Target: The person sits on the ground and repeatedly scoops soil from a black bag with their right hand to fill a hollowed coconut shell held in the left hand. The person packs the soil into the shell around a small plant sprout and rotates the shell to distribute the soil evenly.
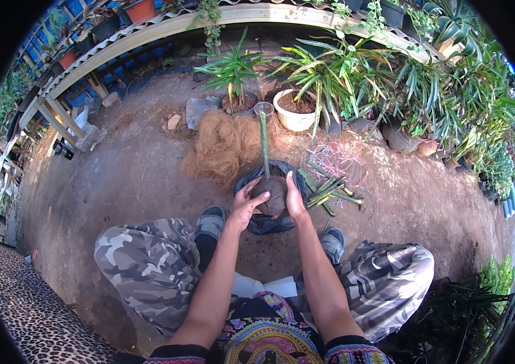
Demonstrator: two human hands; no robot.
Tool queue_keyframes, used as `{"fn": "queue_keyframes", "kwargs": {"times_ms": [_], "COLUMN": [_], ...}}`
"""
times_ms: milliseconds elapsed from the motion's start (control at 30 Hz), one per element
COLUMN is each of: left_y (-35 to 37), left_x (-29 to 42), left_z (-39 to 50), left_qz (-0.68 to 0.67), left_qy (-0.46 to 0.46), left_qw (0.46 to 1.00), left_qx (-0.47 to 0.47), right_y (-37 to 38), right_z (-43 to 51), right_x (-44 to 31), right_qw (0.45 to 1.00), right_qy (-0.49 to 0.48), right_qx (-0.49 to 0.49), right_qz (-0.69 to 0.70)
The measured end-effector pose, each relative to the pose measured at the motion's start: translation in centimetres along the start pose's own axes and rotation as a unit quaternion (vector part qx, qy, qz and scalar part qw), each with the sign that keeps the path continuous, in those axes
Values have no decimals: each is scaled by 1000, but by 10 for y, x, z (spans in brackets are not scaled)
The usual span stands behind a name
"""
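Note:
A dark ball of soil (272,195) rests between my two hands, with one stiff green leaf cutting (264,143) standing upright out of its top. My left hand (244,204) cups the ball's left side, thumb laid across its front. On the other side my right hand (294,196) presses with the palm, thumb pointing away from me. Below the ball lies an open black plastic bag (268,226); my hands and the ball hide what it holds. Just right of the bag, several cut green leaf pieces (330,191) are heaped on the ground.
Beyond the bag sits a loose pile of brown fibre (223,145). Tangled pink and white plastic string (337,161) lies to the right. A white pot (294,119) and a clear plastic cup (264,108) stand behind. A leopard-print cover (34,309) is at lower left.

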State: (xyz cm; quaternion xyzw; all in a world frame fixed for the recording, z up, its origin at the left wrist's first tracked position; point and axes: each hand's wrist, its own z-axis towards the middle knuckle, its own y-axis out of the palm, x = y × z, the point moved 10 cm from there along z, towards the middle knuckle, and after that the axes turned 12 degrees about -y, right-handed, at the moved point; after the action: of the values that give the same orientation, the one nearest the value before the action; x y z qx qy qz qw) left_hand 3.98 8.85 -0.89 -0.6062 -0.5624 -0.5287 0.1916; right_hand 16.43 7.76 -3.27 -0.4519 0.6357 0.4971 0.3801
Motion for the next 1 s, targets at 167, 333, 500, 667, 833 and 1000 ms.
{"fn": "queue_keyframes", "kwargs": {"times_ms": [167,333,500,667,833,1000], "left_y": [4,10,10,8,8,6], "left_x": [-4,-7,-8,-7,-8,2], "left_z": [4,3,1,2,2,1], "left_qz": [-27,-36,-67,-41,-81,-49], "left_qy": [-1,2,-8,1,15,64], "left_qw": [999,998,996,999,996,996], "left_qx": [-33,-59,-52,-36,-42,-34], "right_y": [-2,-5,-9,-8,-2,7], "right_z": [-3,2,3,4,2,-3], "right_x": [-4,-2,0,-1,-7,-16], "right_qw": [1000,999,999,998,999,999], "right_qy": [0,2,0,-2,3,12], "right_qx": [16,21,45,62,49,36], "right_qz": [23,25,13,-7,11,33]}}
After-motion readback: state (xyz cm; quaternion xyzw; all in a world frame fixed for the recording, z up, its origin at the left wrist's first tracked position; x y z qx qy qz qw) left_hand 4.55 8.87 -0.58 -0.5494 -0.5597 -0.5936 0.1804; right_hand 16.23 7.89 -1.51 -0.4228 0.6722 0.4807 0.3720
